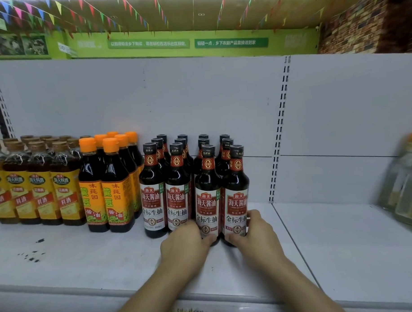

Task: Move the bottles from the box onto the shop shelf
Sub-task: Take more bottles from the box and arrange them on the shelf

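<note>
Stock item: soy sauce bottles (pixel 177 198), black caps, red and white labels; 12 in view.
Location: upright on the shelf (pixel 227 267), in 4 files of 3, running front to back.
Front pair: third front bottle (pixel 207 202) and fourth front bottle (pixel 236 201), counted from the left, touching side by side at the right end of the block.
Left hand: left hand (pixel 184 243), fingers curled round the base of the third front bottle.
Right hand: right hand (pixel 258 233), thumb on the far side and fingers across the front, gripping the base of the fourth front bottle.
Progress: 10 look settled; the last 2 appear to be in the final placing.
Box: not in view; what remains cannot be told.
Neighbours: orange-capped bottles (pixel 112 182) just left, yellow-labelled bottles (pixel 38 185) beyond.
Far right: wrapped bottles (pixel 409 179), blurred, well apart.
</note>
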Demonstrator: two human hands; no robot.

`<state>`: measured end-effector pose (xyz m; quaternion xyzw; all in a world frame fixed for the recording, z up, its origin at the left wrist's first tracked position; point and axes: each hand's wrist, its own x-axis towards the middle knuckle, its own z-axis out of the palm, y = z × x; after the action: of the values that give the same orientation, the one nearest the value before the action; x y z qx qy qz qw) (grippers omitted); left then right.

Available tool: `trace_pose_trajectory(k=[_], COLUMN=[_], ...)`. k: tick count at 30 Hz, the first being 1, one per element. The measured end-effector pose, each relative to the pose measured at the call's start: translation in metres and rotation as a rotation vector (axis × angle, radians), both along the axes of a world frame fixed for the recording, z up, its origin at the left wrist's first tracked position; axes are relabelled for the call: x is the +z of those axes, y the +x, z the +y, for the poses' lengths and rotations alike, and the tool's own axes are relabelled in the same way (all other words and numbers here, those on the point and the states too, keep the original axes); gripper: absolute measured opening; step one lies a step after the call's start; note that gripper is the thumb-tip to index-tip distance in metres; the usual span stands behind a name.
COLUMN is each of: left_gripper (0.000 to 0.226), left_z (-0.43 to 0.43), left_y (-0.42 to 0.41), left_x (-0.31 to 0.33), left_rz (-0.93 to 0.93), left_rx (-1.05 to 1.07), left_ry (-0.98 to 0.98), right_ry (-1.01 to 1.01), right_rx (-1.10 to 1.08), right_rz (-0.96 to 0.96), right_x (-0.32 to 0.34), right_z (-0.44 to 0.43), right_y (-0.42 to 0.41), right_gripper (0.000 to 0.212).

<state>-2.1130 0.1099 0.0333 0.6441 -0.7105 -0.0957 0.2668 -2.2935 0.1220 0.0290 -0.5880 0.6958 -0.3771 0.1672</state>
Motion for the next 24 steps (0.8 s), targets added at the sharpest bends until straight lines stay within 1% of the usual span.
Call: trace_pose_trajectory(k=[3, 8, 17, 24], left_gripper=[0.044, 0.043, 0.043, 0.043], left_z=[-0.004, -0.008, -0.014, -0.018], left_y=[-0.001, -0.004, -0.008, -0.009], left_x=[0.001, 0.004, 0.007, 0.006], left_rz=[-0.047, -0.103, -0.217, -0.243], left_rx=[0.016, 0.036, 0.062, 0.065], left_ry=[-0.002, -0.010, -0.010, -0.013], right_ry=[0.006, 0.003, 0.010, 0.013], right_rx=[-0.017, -0.034, -0.045, -0.056], right_rz=[0.018, 0.038, 0.038, 0.027], right_x=[0.000, 0.000, 0.002, 0.001], right_z=[-0.005, -0.012, -0.021, -0.025], right_y=[0.003, 0.007, 0.010, 0.013], right_gripper=[0.053, 0.049, 0.050, 0.051])
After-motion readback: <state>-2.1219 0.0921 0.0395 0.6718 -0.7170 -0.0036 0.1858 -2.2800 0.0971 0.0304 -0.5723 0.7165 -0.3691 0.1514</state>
